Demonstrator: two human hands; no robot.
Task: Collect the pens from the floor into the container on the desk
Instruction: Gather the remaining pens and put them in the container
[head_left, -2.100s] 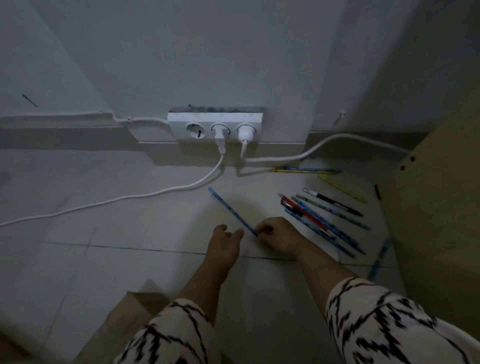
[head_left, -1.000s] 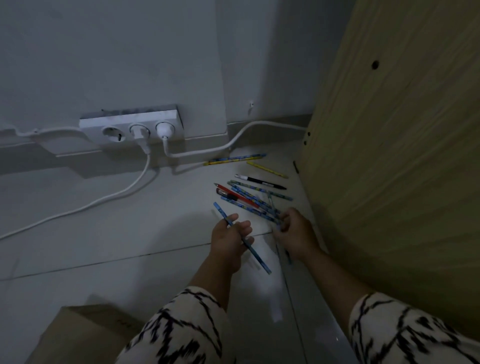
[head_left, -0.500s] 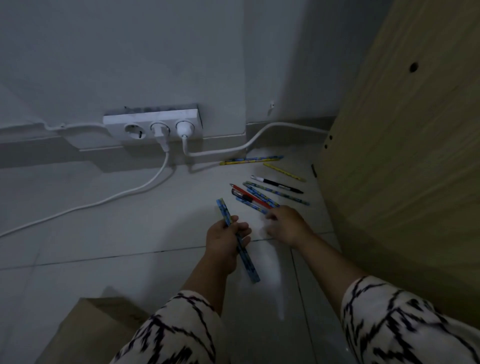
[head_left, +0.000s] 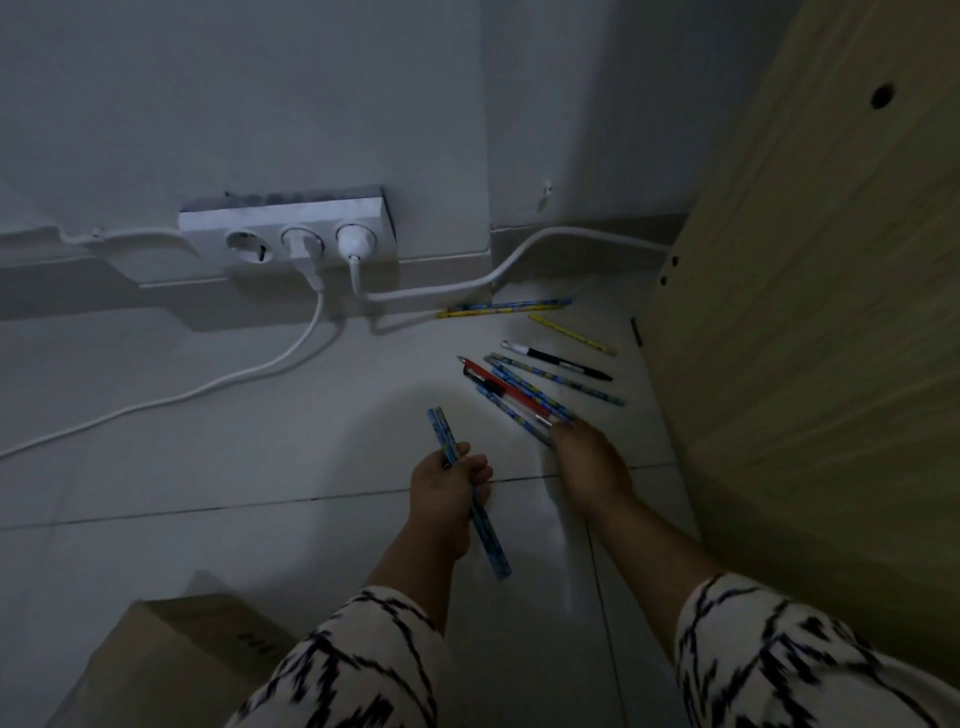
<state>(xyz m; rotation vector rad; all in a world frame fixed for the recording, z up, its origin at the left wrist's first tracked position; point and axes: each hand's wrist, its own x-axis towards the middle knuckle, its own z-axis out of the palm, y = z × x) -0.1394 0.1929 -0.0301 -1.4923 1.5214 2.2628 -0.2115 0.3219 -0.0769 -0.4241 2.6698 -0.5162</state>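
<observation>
Blue patterned pens (head_left: 488, 530), slim and straight, sit in our left hand (head_left: 447, 496), whose fingers curl round their middle; they look like two held side by side, tips toward the wall and tails hanging below the palm. Our right hand (head_left: 589, 467) reaches down to the pile (head_left: 524, 395) on the floor (head_left: 208, 467), fingertips touching the near ends of the blue and red pens; whether it grips one we cannot tell, since the fingers are hidden behind the hand. Within the pile lie a red pen (head_left: 506, 391), several blue patterned ones, a black pen (head_left: 558, 360) with a white end, a yellow one (head_left: 571, 333), and a blue-and-yellow pair (head_left: 504, 307) close to the wall. No print on them can be read. Pale, glossy floor tiles meet at dark grout lines. A white three-way socket strip (head_left: 285, 234) sits low on the grey wall, two plugs in it, their white cables (head_left: 208, 387) trailing over the floor. A wood-grain panel (head_left: 805, 312) stands at the right, beside the pile; a brown cardboard box (head_left: 156, 665) lies at the lower left. Both sleeves (head_left: 805, 660) are cream with black zigzags.
</observation>
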